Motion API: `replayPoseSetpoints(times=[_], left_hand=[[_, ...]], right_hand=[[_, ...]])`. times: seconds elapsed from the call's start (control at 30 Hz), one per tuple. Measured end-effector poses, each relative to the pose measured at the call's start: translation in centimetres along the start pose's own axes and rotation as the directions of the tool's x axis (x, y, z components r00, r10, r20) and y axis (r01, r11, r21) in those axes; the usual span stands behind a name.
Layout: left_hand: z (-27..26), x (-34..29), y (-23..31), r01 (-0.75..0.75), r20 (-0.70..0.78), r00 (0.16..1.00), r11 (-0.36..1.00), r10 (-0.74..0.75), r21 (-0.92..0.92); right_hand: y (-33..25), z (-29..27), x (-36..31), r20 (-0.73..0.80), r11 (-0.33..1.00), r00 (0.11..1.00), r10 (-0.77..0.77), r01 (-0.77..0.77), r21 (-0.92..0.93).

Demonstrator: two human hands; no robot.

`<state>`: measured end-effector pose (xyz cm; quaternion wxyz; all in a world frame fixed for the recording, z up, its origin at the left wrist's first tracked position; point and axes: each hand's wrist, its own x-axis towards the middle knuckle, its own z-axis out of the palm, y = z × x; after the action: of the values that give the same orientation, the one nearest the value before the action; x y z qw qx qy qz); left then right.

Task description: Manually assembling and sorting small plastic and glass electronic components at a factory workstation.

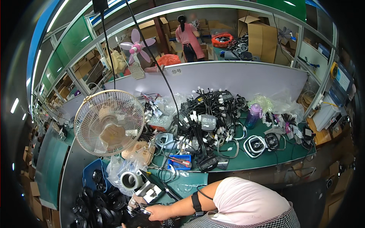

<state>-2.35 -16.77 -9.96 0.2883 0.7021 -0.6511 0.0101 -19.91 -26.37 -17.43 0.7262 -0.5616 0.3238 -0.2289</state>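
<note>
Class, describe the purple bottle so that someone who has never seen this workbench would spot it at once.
On the green-topped bench, find the big heap of black cables. Just to its right stands the purple bottle. Its paler lilac top and purple body set it apart from that heap and the clear plastic nearby.

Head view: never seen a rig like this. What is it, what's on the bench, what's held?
No robot: a person works bare-handed. A head-worn fisheye camera looks down, so straight edges bend near the rim. The right hand grips a small piece with white plugs, too small to identify. The left hand barely shows at the lower edge. The green bench bears a heap of wired modules, a fan, a blue tray and a purple bottle.
</note>
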Motion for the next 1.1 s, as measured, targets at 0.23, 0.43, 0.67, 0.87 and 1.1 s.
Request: replayPoseSetpoints(times=[0.23,0.43,0.67,0.87,1.1], left_hand=[[-0.1,0.9,-0.8,0.744,0.459,0.652,0.391,-0.604,-0.542],[0.5,0.1,-2.4,0.499,0.316,0.86,0.792,-0.401,-0.353],[0.3,0.5,-2.0,-0.039,0.174,0.984,0.995,0.021,0.097],[2.4,-0.9,-4.9,-0.001,0.164,0.986,0.995,-0.016,0.103],[0.5,1.4,2.7,0.679,0.457,0.668,0.229,-0.588,-0.697]], right_hand=[[-2.2,-0.5,0.1,0.093,0.962,0.979,-0.18,0.195,-0.193],[-3.2,-1.6,-0.3,0.099,0.987,0.983,-0.157,0.161,-0.025],[-1.4,-1.0,0.4,0.075,0.937,0.94,-0.333,0.321,0.137],[-0.7,-0.9,0.5,0.166,0.945,0.96,-0.225,0.173,0.279],[-0.8,-1.4,-0.2,0.208,0.808,0.957,-0.203,0.043,0.588]])
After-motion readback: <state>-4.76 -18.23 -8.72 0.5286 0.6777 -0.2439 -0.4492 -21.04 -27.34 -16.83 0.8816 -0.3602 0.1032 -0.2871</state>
